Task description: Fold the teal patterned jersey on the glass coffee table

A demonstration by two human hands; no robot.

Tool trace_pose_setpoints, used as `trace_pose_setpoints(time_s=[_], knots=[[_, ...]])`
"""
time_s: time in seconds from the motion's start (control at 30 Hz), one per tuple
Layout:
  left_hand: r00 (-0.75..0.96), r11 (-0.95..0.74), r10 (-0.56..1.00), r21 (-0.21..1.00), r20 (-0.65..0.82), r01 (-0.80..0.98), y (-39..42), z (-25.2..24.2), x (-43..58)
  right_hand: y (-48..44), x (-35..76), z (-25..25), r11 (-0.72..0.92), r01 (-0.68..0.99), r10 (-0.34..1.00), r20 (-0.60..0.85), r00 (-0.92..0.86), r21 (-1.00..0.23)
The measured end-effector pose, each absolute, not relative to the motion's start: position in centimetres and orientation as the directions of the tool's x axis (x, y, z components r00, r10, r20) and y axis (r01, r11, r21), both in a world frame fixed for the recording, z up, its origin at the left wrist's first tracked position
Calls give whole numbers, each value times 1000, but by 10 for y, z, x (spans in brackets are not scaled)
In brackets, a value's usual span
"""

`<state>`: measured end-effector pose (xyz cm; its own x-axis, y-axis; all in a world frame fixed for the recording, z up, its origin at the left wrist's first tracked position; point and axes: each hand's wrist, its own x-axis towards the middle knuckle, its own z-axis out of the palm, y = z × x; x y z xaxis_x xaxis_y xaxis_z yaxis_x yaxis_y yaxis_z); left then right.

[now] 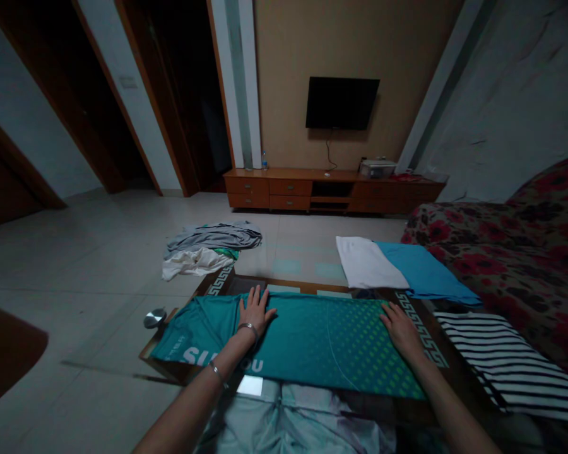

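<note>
Teal jersey (307, 343) lies spread flat on glass-top surface (222, 284), hem side nearest body; L hand (254, 313) & R hand (401, 331) open, palms down, no grip, prob. pressing to hold fabric smooth. Striped shirt (502, 359) just rt.

Glass-top coffee table (220, 280), wood frame, Greek-key border. Teal jersey (312, 340) spread flat across tabletop, lettering near edge. Tile floor (89, 252) beyond: grey and white garments (206, 249) heaped near table.
</note>
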<state>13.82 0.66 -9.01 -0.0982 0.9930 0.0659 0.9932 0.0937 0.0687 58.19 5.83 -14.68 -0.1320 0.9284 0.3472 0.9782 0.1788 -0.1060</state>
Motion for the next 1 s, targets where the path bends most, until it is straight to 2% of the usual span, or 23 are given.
trace_pose_setpoints(time_s=[0.2,0.37,0.47,0.6,0.67,0.77,0.87,0.93,1.0], knots=[[48,-56,992,64,118,996,-39,-73,135,7,579,-151,20,997,916,402,12,-76],[52,-51,999,85,-9,995,-63,-83,132,-34,563,-153,-69,997,903,421,79,-38],[64,-60,998,128,-24,990,-69,-86,136,-40,561,-153,-66,997,904,421,75,-36],[130,-138,990,246,50,960,-77,-82,128,-38,569,-149,-70,997,910,406,78,-35],[84,-119,987,262,141,958,-79,-77,107,-35,563,-140,-70,997,908,411,81,-43],[-166,108,958,240,235,965,-76,-67,54,-31,522,-116,83,985,907,421,-11,-154],[-390,343,893,223,225,913,-64,-56,-8,-39,436,-86,368,852,894,394,-214,-372],[-409,365,892,227,193,903,-55,-52,-41,-54,366,-69,515,696,855,355,-378,-499],[-340,300,929,238,149,924,-45,-51,-63,-73,300,-58,601,544,788,319,-527,-586]])
